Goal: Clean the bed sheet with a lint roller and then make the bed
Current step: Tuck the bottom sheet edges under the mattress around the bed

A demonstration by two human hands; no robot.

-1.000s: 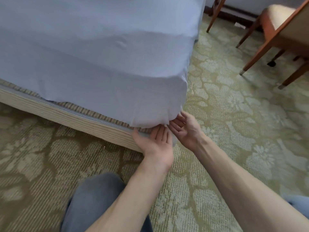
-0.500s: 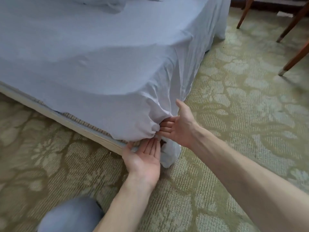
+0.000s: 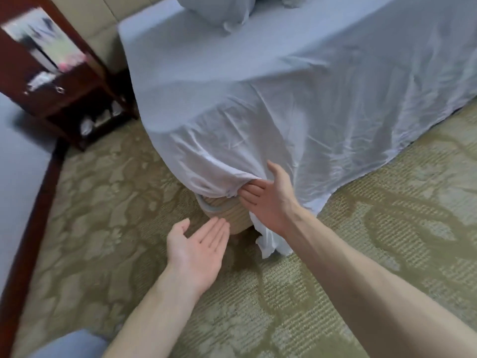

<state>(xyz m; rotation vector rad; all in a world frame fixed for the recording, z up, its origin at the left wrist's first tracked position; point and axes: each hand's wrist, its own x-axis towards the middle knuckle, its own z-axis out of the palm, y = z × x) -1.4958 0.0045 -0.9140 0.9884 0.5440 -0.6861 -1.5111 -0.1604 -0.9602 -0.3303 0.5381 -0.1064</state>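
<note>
Right hand point(image 3: 274, 205) presses under bed sheet point(image 3: 284, 104) corner; nightstand point(image 3: 77, 99) well apart

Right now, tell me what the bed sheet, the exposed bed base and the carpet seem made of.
Bed sheet: thin pale-blue woven cloth, probably cotton, matte; fine creases and soft drape. Bed base: beige ribbed fabric covering, apparently. Carpet: green textile pile, matte; ribbed texture, floral pattern.

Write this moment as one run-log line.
step: tuck sheet corner | left hand: open, palm up | right hand: fingers under sheet fold
</note>
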